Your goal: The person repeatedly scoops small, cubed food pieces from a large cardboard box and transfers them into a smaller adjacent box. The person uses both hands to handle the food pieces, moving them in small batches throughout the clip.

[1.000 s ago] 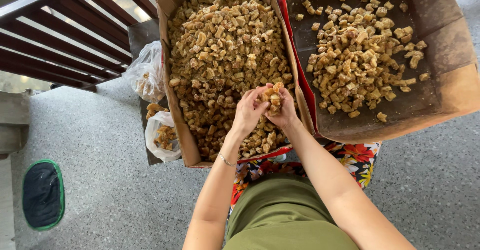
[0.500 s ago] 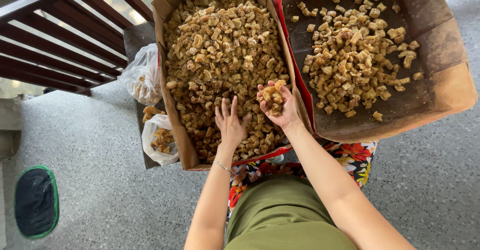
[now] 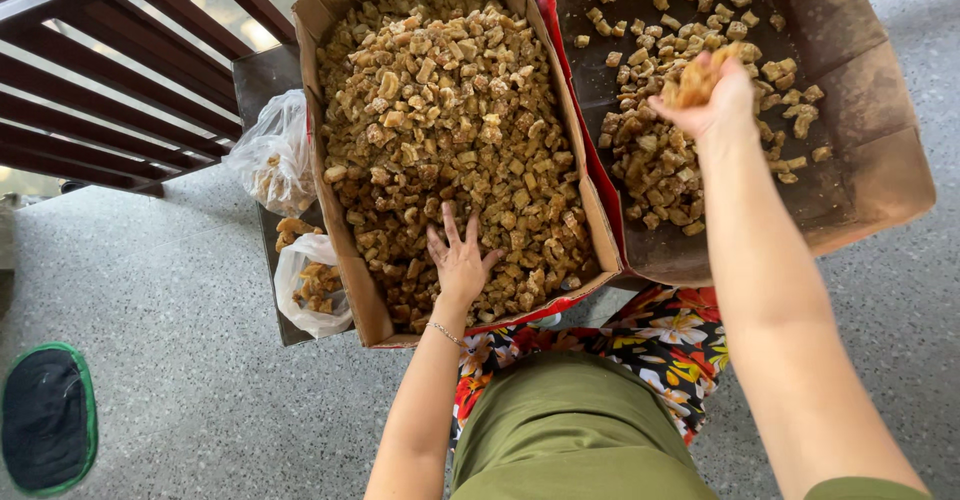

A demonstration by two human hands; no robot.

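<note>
Right hand (image 3: 712, 100) moved over right box (image 3: 880, 175), chunks (image 3: 692, 80) in grip.

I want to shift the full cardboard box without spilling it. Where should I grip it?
Probably low on the two long walls of the full cardboard box, coming in from both sides. It is heaped to the rim with brown chunks, its walls bow outward, and the left hand rests inside at the near end.

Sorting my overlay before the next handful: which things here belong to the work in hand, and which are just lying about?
In use:
- left cardboard box full of golden-brown chunks
- right cardboard box, thinly covered with chunks
- right hand holding a handful
- left hand resting on the pile

Lying about:
- two clear plastic bags of chunks
- dark pad with green rim
- brown wooden railing
</note>
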